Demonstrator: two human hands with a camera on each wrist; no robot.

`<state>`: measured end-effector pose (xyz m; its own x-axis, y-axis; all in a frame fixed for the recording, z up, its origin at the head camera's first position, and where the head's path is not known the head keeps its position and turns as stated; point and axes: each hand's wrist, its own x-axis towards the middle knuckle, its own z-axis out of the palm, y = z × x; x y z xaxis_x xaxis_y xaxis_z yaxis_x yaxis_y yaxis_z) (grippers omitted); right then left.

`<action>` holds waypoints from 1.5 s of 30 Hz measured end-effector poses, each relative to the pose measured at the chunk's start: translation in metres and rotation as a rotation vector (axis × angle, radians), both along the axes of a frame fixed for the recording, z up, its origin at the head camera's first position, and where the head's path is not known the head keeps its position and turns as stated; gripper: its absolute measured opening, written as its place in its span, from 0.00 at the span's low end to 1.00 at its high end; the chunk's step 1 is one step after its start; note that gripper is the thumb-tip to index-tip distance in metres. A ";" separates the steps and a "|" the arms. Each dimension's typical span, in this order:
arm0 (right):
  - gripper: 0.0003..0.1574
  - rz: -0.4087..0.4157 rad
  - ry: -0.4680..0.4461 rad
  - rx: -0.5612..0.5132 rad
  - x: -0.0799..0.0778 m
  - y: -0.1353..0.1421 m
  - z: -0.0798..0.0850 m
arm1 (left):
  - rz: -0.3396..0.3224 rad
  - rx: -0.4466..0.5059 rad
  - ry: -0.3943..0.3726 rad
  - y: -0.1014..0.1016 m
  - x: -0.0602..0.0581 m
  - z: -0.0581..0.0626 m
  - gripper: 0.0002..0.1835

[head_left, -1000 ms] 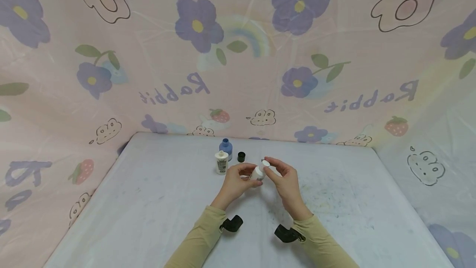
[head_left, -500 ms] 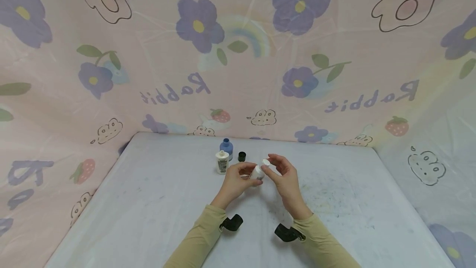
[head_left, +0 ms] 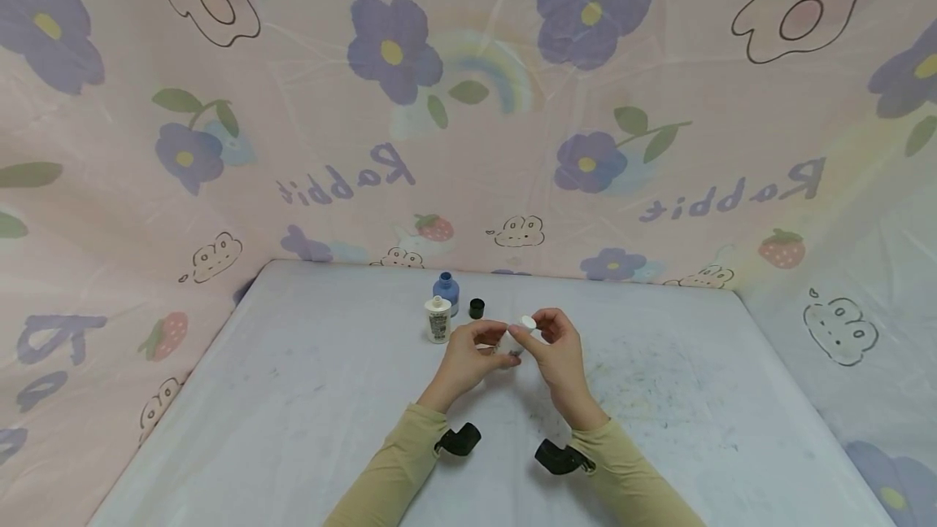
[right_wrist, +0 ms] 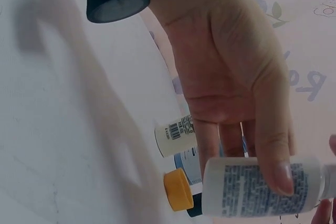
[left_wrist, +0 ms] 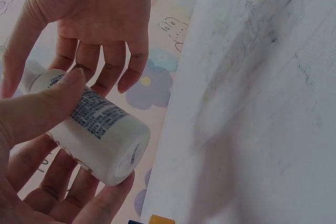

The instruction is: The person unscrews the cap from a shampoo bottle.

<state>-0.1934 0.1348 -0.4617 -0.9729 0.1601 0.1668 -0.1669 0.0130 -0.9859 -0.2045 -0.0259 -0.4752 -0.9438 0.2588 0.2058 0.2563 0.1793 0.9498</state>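
A white bottle with dark label print [left_wrist: 123, 140] is held tilted above the table. My left hand [head_left: 463, 356] grips its body, thumb across the label, fingers beneath, as the left wrist view shows. At the bottle's upper end, my right hand [head_left: 562, 364] has thumb and fingers around the white cap [head_left: 528, 322]; its other fingers curl loosely. Only fingertips of that hand show at the right wrist view's edge. Behind the left hand stand an uncapped-looking white bottle [head_left: 437, 322] and an open blue bottle [head_left: 446, 291].
A black cap [head_left: 477, 308] lies right of the blue bottle. An orange cap [right_wrist: 178, 190] sits near it in the right wrist view; in the head view it is hidden. The white table [head_left: 293, 397] meets a printed curtain [head_left: 468, 145] at the back and sides.
My right fingers spread away from the cap half a second ago and have now come back around it, thumb shifted left across the bottle. The left hand keeps its grip on the bottle.
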 end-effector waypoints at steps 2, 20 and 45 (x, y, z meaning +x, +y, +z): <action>0.24 -0.001 0.003 0.001 0.000 0.000 0.000 | 0.000 0.000 0.003 0.000 0.001 0.001 0.24; 0.24 0.108 -0.037 0.027 0.006 0.007 0.004 | -0.006 0.016 -0.017 -0.002 0.001 -0.001 0.26; 0.23 0.058 -0.071 0.100 0.020 -0.008 0.033 | 0.014 -0.007 -0.011 -0.005 0.003 0.000 0.23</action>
